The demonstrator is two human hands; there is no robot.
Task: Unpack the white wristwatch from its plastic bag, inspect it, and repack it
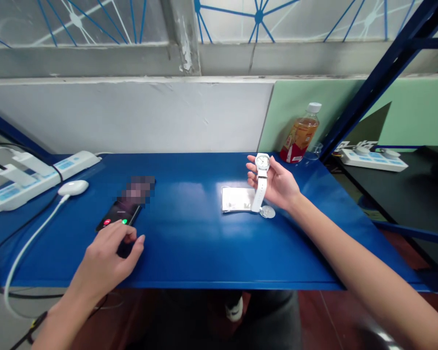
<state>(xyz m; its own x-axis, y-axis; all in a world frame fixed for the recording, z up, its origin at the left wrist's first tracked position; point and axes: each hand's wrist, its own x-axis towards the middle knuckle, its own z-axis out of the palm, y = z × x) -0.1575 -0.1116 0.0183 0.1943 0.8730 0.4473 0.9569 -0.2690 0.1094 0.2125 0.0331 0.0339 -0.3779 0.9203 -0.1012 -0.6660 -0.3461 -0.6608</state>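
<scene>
My right hand [282, 184], palm turned up, holds a white wristwatch [263, 162] with its dial facing me and its strap hanging down. Under the strap lies a white card-like pack [237, 200] on the blue desk, with a round silvery disc [267, 212] beside it. On the left, a black phone [122, 213] lies face up, showing a red and a green call button; the upper screen is pixelated. My left hand [109, 255] is over the phone's lower end, fingers bent and thumb apart, with a fingertip close to the green button. Whether it touches the screen I cannot tell.
A white power strip [78, 163] with plugs stands at the back left, near a white charger [73, 187] whose cable runs off the front edge. A drink bottle [301, 133] stands at the back right, beside a blue metal post [379, 73].
</scene>
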